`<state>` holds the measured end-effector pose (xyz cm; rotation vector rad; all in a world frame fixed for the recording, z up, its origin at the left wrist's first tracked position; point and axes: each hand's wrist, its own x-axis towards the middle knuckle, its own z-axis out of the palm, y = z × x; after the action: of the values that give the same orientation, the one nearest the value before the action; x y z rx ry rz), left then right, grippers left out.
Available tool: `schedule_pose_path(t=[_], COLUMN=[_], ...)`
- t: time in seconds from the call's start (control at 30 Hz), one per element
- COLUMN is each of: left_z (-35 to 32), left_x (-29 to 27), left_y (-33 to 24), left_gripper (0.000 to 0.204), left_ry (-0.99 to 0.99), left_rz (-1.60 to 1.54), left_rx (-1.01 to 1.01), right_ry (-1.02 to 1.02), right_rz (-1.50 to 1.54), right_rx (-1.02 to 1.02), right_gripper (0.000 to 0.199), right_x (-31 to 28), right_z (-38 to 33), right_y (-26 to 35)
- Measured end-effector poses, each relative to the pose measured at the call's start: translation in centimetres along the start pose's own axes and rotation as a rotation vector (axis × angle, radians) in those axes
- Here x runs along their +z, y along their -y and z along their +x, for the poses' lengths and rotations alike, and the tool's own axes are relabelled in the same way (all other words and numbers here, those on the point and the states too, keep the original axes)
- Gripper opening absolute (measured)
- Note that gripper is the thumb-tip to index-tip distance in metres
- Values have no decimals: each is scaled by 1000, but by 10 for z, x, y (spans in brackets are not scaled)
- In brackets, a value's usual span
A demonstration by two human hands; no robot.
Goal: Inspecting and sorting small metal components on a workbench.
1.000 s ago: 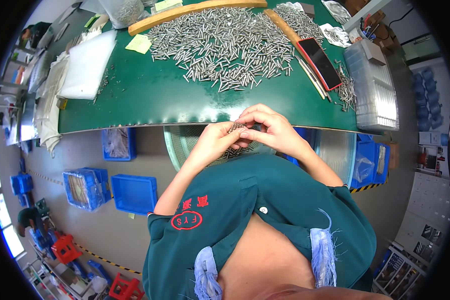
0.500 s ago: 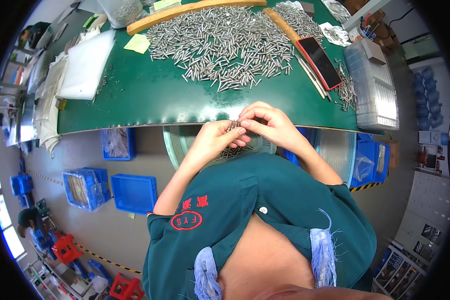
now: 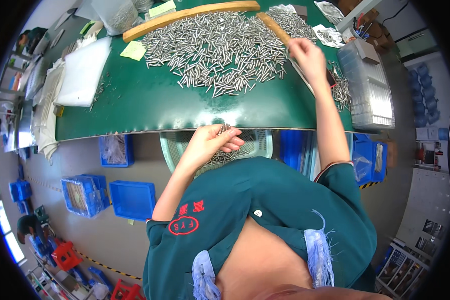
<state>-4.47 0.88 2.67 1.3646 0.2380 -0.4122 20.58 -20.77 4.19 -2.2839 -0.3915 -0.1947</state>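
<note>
My left hand [image 3: 212, 145] is closed round a small bunch of metal pins [image 3: 224, 129], whose ends stick up past the fingers, just at the table's near edge. Below it, a pale green plastic basket [image 3: 265, 145] holds more pins [image 3: 225, 157]. My right hand [image 3: 310, 60] is reached out over the right side of the table, beside a short wooden strip [image 3: 274, 27]. Its fingers are bent together; whatever they hold, if anything, is hidden. It covers most of a phone with a red edge [image 3: 331, 79]. A large heap of metal pins [image 3: 215, 50] spreads across the green table [image 3: 160, 107].
A longer wooden strip [image 3: 190, 17] borders the heap's far side. A smaller pin pile [image 3: 341, 92] lies by stacked clear plastic trays [image 3: 370, 90]. White sheets [image 3: 85, 75] lie at the left. Blue bins [image 3: 132, 200] stand on the floor, and another person [image 3: 27, 227] is far off left.
My right hand has left my left hand and moved far and right, over the phone. My left hand stays near the table edge with its pins.
</note>
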Motion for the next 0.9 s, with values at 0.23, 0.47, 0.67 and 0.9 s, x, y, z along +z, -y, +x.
schedule_pose_path(t=[0.23,0.47,0.67,0.9], left_z=[0,1,4,4], left_x=[2,-3,-6,-8], left_y=[-3,-5,-3,1], left_gripper=[32,33,34,25], left_ry=[21,18,60,22], left_rz=[33,7,8,180], left_rx=[-41,-44,-37,-3], right_ry=[-238,502,807,731], right_rz=[-168,589,473,395], right_rx=[-112,-68,-300,-397], right_gripper=[37,25,22,19], right_x=[-37,-8,26,40], right_z=[69,-38,-108,-131], right_y=[-15,73,83,81])
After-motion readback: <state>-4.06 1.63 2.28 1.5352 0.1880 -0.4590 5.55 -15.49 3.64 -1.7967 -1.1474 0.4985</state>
